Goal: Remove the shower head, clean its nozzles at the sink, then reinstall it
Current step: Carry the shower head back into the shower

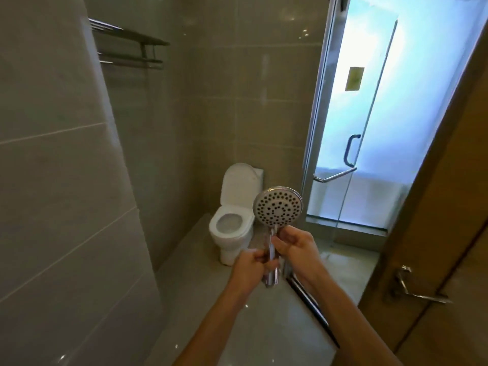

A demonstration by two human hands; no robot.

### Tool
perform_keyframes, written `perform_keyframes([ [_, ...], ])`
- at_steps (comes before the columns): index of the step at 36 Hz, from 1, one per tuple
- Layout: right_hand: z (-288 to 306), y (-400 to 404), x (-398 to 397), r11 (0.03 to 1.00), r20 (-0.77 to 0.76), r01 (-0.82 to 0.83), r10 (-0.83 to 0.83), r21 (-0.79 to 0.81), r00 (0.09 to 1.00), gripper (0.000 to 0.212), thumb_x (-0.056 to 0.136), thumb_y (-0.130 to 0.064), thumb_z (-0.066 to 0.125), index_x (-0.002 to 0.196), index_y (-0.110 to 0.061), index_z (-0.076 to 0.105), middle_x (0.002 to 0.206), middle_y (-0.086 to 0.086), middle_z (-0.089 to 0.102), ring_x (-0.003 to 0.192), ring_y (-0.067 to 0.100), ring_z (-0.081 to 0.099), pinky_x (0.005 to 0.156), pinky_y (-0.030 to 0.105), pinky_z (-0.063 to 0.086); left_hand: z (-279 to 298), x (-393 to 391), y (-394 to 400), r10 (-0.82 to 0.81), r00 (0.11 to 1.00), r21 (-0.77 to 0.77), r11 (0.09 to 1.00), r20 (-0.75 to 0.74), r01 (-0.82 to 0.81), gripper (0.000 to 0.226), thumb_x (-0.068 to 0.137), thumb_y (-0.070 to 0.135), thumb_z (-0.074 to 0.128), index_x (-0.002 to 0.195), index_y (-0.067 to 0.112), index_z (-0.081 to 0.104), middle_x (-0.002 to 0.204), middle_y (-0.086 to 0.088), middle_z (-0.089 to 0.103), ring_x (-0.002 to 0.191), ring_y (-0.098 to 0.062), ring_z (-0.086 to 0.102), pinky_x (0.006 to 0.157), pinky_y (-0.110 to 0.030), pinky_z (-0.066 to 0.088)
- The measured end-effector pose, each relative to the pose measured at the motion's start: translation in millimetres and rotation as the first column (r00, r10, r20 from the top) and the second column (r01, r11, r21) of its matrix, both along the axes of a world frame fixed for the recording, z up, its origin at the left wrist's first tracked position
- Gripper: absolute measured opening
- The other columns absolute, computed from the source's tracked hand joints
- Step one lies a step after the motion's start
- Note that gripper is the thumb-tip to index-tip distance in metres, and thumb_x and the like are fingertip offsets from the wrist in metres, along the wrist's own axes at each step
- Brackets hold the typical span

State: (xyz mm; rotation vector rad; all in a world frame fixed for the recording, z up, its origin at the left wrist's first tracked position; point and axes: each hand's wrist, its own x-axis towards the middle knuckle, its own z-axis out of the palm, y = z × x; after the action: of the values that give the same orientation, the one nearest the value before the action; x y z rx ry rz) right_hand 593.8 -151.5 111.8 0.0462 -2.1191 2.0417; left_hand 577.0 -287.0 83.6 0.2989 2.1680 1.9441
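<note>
While held upright before the toilet, shower head faces the camera; left hand curled around lower handle, right hand pinching the handle just under the nozzle plate.

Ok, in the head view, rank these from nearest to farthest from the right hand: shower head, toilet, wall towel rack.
From the right hand:
1. Shower head: its handle is gripped by this hand, face up just above it.
2. Toilet: on the floor behind, to the left.
3. Towel rack: high on the wall, far upper left.
</note>
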Motion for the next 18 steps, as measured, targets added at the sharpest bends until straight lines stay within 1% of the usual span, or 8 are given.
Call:
perform_keyframes([
  [2,-2,9,-20,0.998,-0.001,0.059,-0.059,-0.004,0.998,0.014,0.092,0.002,0.061,0.099,-0.005,0.071,0.097,0.024,0.072,0.097,0.046,0.070,0.089,0.060,0.056,0,-28,11,-0.060,0.998,-0.003,0.998,-0.017,0.060,0.010,0.071,0.019,0.073,0.080,0.016,0.074,0.093,-0.025,0.075,0.088,-0.043,0.073,0.082,-0.054,0.060],
  [4,-1,16,-41,0.991,-0.007,0.135,-0.135,-0.002,0.991,0.010,0.092,0.005,0.061,0.098,0.002,0.068,0.095,0.029,0.068,0.093,0.042,0.069,0.088,0.059,0.056,2,-57,20,-0.131,0.991,0.001,0.991,-0.016,0.131,0.007,0.076,0.015,0.075,0.081,0.019,0.073,0.091,-0.023,0.076,0.084,-0.038,0.074,0.080,-0.050,0.061],
  [7,4,23,-72,0.972,-0.005,0.231,-0.231,0.035,0.973,0.007,0.092,0.005,0.060,0.095,0.004,0.066,0.093,0.027,0.067,0.086,0.031,0.067,0.088,0.056,0.055,1,-100,32,-0.246,0.969,0.022,0.969,0.022,0.246,0.010,0.089,0.006,0.068,0.094,0.013,0.073,0.087,-0.010,0.078,0.075,-0.020,0.076,0.070,-0.036,0.061],
  [8,5,25,-82,0.965,-0.003,0.260,-0.260,0.035,0.966,0.007,0.091,0.005,0.060,0.094,0.003,0.066,0.091,0.026,0.067,0.084,0.028,0.066,0.089,0.057,0.054,2,-114,35,-0.274,0.961,0.038,0.961,0.031,0.273,0.010,0.090,0.005,0.067,0.096,0.009,0.073,0.084,-0.007,0.077,0.073,-0.017,0.075,0.066,-0.031,0.059],
  [10,7,31,-103,0.951,-0.005,0.308,-0.308,0.018,0.952,0.010,0.091,0.006,0.061,0.089,-0.002,0.068,0.084,0.017,0.068,0.082,0.024,0.065,0.088,0.058,0.054,3,-140,44,-0.314,0.948,0.079,0.948,0.055,0.309,0.010,0.090,0.000,0.065,0.097,0.001,0.072,0.081,-0.008,0.075,0.070,-0.018,0.073,0.061,-0.027,0.057],
  [12,9,36,-121,0.938,0.000,0.346,-0.346,0.011,0.938,0.016,0.091,0.006,0.061,0.085,-0.007,0.069,0.079,0.007,0.069,0.080,0.021,0.065,0.087,0.054,0.056,4,-164,53,-0.355,0.932,0.102,0.932,0.070,0.348,0.010,0.089,-0.002,0.065,0.096,0.000,0.072,0.081,-0.010,0.074,0.069,-0.020,0.073,0.059,-0.029,0.057],
  [14,9,43,-137,0.931,0.000,0.366,-0.366,0.014,0.931,0.018,0.092,0.006,0.060,0.085,-0.007,0.069,0.078,0.004,0.070,0.079,0.021,0.067,0.085,0.049,0.057,1,-187,63,-0.396,0.916,0.115,0.915,0.069,0.387,0.009,0.089,-0.001,0.066,0.091,0.005,0.072,0.082,-0.011,0.074,0.071,-0.021,0.073,0.063,-0.034,0.058],
  [18,6,60,-170,0.905,-0.009,0.424,-0.424,0.015,0.905,0.012,0.091,0.006,0.060,0.094,-0.002,0.070,0.091,0.019,0.073,0.094,0.040,0.068,0.090,0.054,0.057,-7,-231,83,-0.457,0.888,0.130,0.885,0.063,0.446,0.009,0.088,0.003,0.068,0.095,0.005,0.073,0.089,-0.016,0.076,0.082,-0.032,0.075,0.078,-0.047,0.059],
])
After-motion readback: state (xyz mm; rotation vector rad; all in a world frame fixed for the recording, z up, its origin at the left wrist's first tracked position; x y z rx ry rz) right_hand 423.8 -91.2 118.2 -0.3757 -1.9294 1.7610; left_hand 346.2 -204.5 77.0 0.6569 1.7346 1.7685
